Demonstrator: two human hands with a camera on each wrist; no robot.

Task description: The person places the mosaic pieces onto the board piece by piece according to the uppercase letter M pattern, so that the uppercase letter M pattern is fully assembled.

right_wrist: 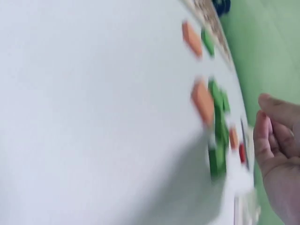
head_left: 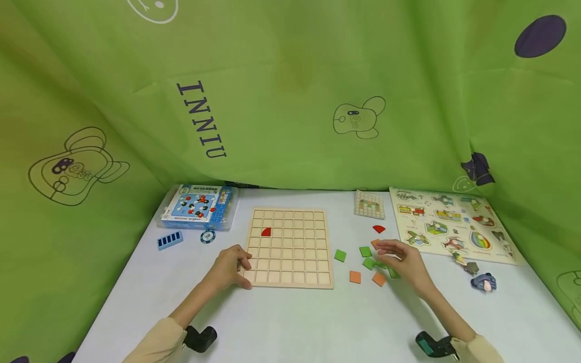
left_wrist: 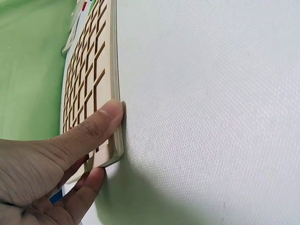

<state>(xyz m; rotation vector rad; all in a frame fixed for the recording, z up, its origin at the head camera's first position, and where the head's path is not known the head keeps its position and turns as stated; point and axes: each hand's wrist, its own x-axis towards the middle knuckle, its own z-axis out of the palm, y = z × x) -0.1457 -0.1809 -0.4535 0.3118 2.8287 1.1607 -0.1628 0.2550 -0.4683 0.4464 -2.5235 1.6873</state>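
A wooden grid board (head_left: pixel 290 251) lies on the white table with one red quarter-round piece (head_left: pixel 266 232) in a cell at its upper left. My left hand (head_left: pixel 230 267) grips the board's near left corner, its thumb (left_wrist: pixel 111 108) on the near edge and fingers at the left side. Over the loose tiles to the right, my right hand (head_left: pixel 405 261) hovers with fingers loosely curled and nothing visible in them. Under and beside it lie several green square tiles (head_left: pixel 365 251) and orange square tiles (head_left: pixel 379 279). Another red quarter-round piece (head_left: pixel 379 229) lies beyond the fingertips.
At the back left stands a blue-and-white boxed set (head_left: pixel 195 205), with a blue slotted block (head_left: pixel 170 240) and a round chip (head_left: pixel 208 236) before it. A small pattern card (head_left: pixel 369 204) and a picture puzzle board (head_left: pixel 436 216) lie back right, with small figures (head_left: pixel 483 282) nearer.
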